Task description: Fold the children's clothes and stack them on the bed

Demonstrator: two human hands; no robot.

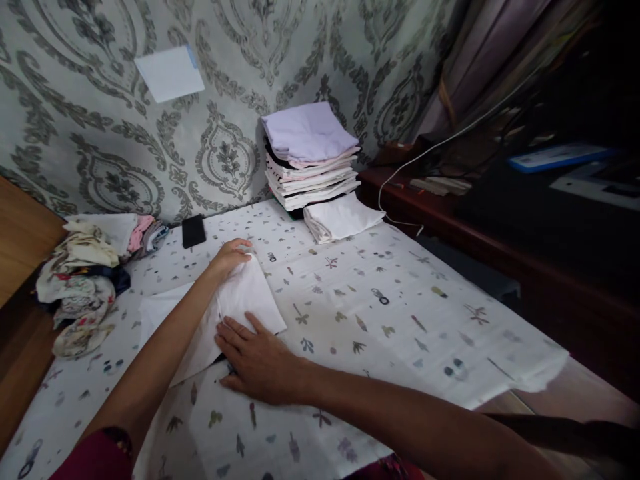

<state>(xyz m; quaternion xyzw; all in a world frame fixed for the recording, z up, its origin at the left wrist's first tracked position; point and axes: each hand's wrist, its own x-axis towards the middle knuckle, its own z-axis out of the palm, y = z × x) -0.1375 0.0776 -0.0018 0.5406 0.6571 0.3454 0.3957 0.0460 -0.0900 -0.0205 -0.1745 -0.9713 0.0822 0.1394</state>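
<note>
White cloth [255, 293] is looking light, limp, best edge-held. Left hand [230, 259] is touching one o'clock, grip indeterminable; right hand [260, 363] is lying spread at five o'clock.

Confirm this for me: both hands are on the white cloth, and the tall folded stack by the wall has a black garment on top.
Not quite: the top garment on the tall folded stack is lavender, not black, as the head view shows. The rest holds: the left hand and right hand are on the white cloth, and the stack is by the wall.
</note>
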